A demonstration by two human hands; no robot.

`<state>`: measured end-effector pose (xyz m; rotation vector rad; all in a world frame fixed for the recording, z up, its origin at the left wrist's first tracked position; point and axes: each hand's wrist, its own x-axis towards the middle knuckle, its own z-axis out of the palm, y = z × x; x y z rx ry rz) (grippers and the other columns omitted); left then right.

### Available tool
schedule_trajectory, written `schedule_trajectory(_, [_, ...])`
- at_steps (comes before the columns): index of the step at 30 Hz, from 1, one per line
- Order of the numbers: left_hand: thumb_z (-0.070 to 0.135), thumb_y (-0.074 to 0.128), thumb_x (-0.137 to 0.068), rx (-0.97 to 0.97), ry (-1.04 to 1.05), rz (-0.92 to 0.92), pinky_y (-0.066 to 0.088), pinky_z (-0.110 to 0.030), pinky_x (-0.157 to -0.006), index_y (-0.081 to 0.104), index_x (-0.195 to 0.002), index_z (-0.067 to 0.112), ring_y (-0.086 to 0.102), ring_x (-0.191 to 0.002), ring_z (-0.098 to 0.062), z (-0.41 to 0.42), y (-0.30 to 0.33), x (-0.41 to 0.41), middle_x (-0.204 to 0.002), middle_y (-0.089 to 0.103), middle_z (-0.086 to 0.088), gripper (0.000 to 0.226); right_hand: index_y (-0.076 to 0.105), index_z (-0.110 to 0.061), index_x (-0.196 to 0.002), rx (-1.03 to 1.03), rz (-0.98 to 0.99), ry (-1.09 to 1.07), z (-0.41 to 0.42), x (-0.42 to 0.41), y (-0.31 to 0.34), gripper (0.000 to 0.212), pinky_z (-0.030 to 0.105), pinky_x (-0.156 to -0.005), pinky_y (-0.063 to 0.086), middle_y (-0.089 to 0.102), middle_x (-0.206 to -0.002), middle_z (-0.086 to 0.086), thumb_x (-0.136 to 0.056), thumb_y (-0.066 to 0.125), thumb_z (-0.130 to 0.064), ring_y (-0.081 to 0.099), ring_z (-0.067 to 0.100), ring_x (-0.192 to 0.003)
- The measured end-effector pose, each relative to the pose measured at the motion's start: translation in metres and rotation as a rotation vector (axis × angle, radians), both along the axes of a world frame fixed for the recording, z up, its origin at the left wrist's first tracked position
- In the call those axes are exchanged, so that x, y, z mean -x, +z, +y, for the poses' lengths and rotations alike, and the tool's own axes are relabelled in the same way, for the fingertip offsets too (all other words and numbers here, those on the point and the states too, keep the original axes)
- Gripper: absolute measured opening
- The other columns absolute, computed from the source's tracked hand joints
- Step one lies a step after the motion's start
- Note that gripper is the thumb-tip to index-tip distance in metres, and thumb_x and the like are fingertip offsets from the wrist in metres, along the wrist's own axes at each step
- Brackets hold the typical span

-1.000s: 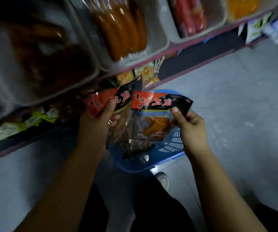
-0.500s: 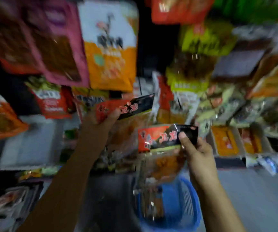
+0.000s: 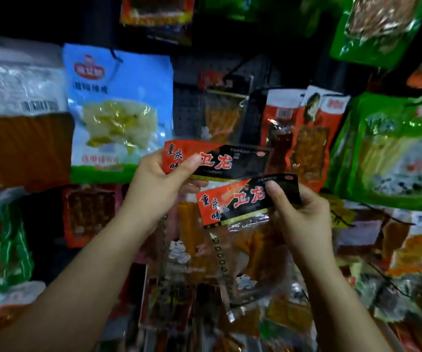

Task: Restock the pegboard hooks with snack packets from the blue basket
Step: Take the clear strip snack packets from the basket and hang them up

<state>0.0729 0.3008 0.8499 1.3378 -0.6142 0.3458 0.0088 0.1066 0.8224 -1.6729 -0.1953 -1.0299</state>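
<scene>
My left hand (image 3: 161,184) pinches the red-and-black header of one snack packet (image 3: 232,161), thumb on the front. My right hand (image 3: 301,214) pinches the header of a second matching packet (image 3: 230,207), held slightly lower and to the right. Both packets have clear bodies with orange snack pieces hanging down between my arms. They are raised in front of a dark pegboard (image 3: 187,110), where a similar packet (image 3: 220,115) hangs on a hook just above. The blue basket is out of view.
Hanging packets crowd the board: a light-blue pickled-vegetable bag (image 3: 118,110) at upper left, red packets (image 3: 309,133) right of centre, green bags (image 3: 392,148) at far right. More packets hang in rows below my hands.
My view has swung up from the basket on the floor to the pegboard. Both hands have lifted their packets to the board, the left one higher.
</scene>
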Motion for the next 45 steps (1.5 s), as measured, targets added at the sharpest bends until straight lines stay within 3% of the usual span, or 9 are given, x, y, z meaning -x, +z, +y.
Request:
schedule_trajectory(8, [0.015,0.061,-0.088,0.050,-0.029,-0.052,0.053,-0.020,-0.051,0.068,-0.078,0.019,0.069,-0.054,-0.013,-0.009,0.039,-0.044,-0.066,0.073,0.002,0.012,0.071,-0.029,-0.067,0.111,-0.021,0.063,-0.008,-0.051,0.044,0.026,0.006,-0.046,0.036,0.063,-0.054,-0.017,-0.089,0.063,-0.020,0.053,-0.006,-0.047])
schedule_trajectory(14, [0.029,0.066,-0.085,-0.058,0.051,-0.105,0.056,-0.042,-0.080,0.072,-0.074,0.042,0.072,-0.074,-0.015,-0.025,0.069,-0.063,-0.076,0.075,0.007,0.019,0.073,-0.029,-0.077,0.038,-0.107,0.092,-0.017,-0.075,0.081,0.009,0.015,-0.057,0.050,0.074,-0.074,-0.006,-0.085,0.068,-0.027,0.068,0.005,-0.067])
schedule_trajectory(18, [0.041,0.063,-0.083,-0.145,0.105,-0.214,0.056,-0.026,-0.067,0.072,-0.071,0.030,0.071,-0.069,-0.008,-0.032,0.102,-0.073,-0.073,0.074,0.009,0.019,0.070,-0.018,-0.074,0.054,-0.231,-0.001,-0.030,-0.081,0.106,0.014,0.019,-0.057,0.050,0.073,-0.075,-0.003,-0.087,0.067,-0.023,0.066,0.006,-0.064])
schedule_trajectory(21, [0.038,0.061,-0.086,-0.151,0.139,-0.313,0.050,-0.016,-0.050,0.070,-0.069,0.023,0.068,-0.057,-0.006,-0.045,0.124,-0.075,-0.065,0.073,0.010,0.024,0.065,-0.026,-0.068,0.120,-0.347,-0.098,-0.040,-0.083,0.123,0.023,0.011,-0.054,0.044,0.065,-0.060,-0.019,-0.088,0.066,-0.014,0.056,-0.007,-0.056])
schedule_trajectory(28, [0.037,0.059,-0.090,-0.090,0.246,-0.402,0.055,-0.030,-0.054,0.063,-0.068,0.008,0.067,-0.052,-0.016,-0.070,0.166,-0.081,-0.058,0.068,0.000,0.037,0.069,-0.025,-0.089,0.116,-0.527,-0.160,-0.046,-0.086,0.147,0.018,0.007,-0.068,0.045,0.066,-0.078,-0.025,-0.089,0.063,-0.008,0.062,-0.012,-0.074])
schedule_trajectory(32, [0.043,0.059,-0.088,-0.103,0.343,-0.432,0.055,-0.055,-0.069,0.059,-0.081,-0.007,0.067,-0.070,-0.040,-0.073,0.176,-0.086,-0.079,0.069,-0.025,0.051,0.069,-0.027,-0.086,0.117,-0.499,-0.191,-0.048,-0.091,0.158,0.018,0.011,-0.063,0.047,0.066,-0.071,-0.024,-0.090,0.062,-0.011,0.059,-0.011,-0.069])
schedule_trajectory(35, [0.041,0.059,-0.089,-0.126,0.381,-0.436,0.052,-0.054,-0.070,0.058,-0.082,-0.012,0.065,-0.072,-0.045,-0.073,0.177,-0.091,-0.082,0.066,-0.032,0.054,0.073,-0.022,-0.090,0.097,-0.421,-0.198,-0.050,-0.099,0.160,0.014,0.022,-0.065,0.051,0.067,-0.075,-0.021,-0.091,0.062,-0.014,0.062,-0.003,-0.071])
schedule_trajectory(40, [0.040,0.058,-0.090,-0.162,0.397,-0.459,0.051,-0.053,-0.068,0.058,-0.080,-0.015,0.062,-0.072,-0.048,-0.076,0.175,-0.091,-0.078,0.061,-0.037,0.056,0.075,-0.014,-0.092,0.067,-0.402,-0.229,-0.053,-0.107,0.156,0.014,0.011,-0.058,0.044,0.066,-0.073,-0.022,-0.091,0.061,-0.015,0.057,-0.012,-0.064])
schedule_trajectory(45, [0.040,0.057,-0.090,-0.221,0.460,-0.430,0.046,-0.043,-0.057,0.056,-0.071,-0.011,0.060,-0.060,-0.039,-0.077,0.171,-0.100,-0.070,0.061,-0.033,0.054,0.075,-0.016,-0.094,0.055,-0.324,-0.243,-0.052,-0.111,0.151,0.014,0.017,-0.062,0.048,0.068,-0.077,-0.019,-0.092,0.061,-0.017,0.062,-0.005,-0.070])
